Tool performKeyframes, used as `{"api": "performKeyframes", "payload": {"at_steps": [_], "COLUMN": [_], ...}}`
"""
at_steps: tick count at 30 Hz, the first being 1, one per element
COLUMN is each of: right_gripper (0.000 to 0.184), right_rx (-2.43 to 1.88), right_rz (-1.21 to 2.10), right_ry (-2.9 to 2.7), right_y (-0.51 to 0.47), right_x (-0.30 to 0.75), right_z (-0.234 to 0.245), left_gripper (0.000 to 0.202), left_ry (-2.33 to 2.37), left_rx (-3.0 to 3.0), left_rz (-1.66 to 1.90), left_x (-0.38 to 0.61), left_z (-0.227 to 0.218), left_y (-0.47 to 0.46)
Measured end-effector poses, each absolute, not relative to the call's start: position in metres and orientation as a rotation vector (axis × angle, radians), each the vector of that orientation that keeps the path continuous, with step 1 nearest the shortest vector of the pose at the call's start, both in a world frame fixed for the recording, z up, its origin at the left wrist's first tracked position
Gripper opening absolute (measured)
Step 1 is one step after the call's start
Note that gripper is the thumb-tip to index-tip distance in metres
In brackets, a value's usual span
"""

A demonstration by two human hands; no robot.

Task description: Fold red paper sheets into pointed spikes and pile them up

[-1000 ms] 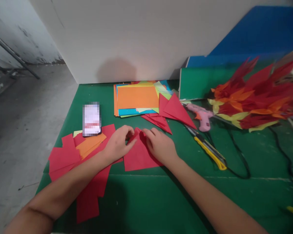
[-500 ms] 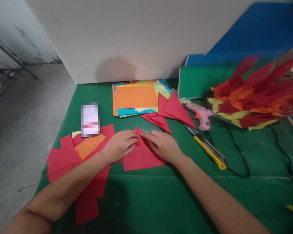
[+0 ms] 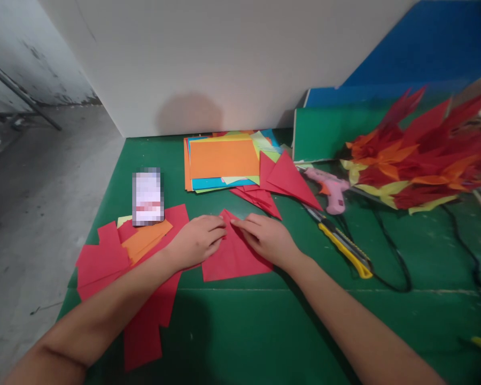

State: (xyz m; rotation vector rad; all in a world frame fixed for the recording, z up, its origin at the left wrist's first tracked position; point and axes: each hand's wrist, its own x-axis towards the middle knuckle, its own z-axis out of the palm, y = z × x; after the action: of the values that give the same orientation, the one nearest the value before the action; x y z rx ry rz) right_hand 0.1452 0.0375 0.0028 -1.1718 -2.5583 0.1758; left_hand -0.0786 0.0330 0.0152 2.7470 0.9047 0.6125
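Observation:
A sheet of red paper lies on the green table, its upper part folded to a point and a crease running down its middle. My left hand is closed on the left edge of the fold, with the fingertips pressed together there. From the other side, my right hand grips the right edge near the point, its index finger on the paper and the other fingers curled under. Beyond my hands lie red folded paper triangles. Several red paper pieces spread beneath and beside my left forearm.
A phone rests by orange paper scraps. Behind stands a stack of coloured paper. To the right are a pink glue gun with a black cord, a yellow utility knife with blade out, and a red-orange paper flame decoration.
The left fingers have shifted very slightly at the fold's edge. The right hand and the red paper stay practically in place.

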Motion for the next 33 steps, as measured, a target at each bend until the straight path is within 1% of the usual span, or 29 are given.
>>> {"api": "performKeyframes", "payload": {"at_steps": [12, 16, 20, 25, 33], "right_gripper": [0.035, 0.035, 0.038, 0.051, 0.051], "right_rx": [-1.146, -1.169, -1.204, -1.328, -1.522], "right_rz": [0.194, 0.183, 0.121, 0.027, 0.124], "right_ry": [-2.534, -2.536, -2.613, -2.795, -2.846], "right_y": [0.038, 0.038, 0.037, 0.037, 0.036], "right_x": [0.145, 0.144, 0.143, 0.135, 0.120], "right_z": [0.001, 0.001, 0.004, 0.011, 0.023], "left_gripper": [0.026, 0.027, 0.028, 0.026, 0.025], "left_ry": [0.864, 0.874, 0.889, 0.880, 0.901], "left_rx": [2.801, 2.780, 2.788, 2.833, 2.910], "left_rz": [0.569, 0.498, 0.437, 0.436, 0.487], "left_x": [-0.081, -0.080, -0.080, -0.079, -0.075], "left_z": [0.014, 0.014, 0.014, 0.012, 0.015], "left_y": [0.033, 0.031, 0.030, 0.030, 0.029]}}
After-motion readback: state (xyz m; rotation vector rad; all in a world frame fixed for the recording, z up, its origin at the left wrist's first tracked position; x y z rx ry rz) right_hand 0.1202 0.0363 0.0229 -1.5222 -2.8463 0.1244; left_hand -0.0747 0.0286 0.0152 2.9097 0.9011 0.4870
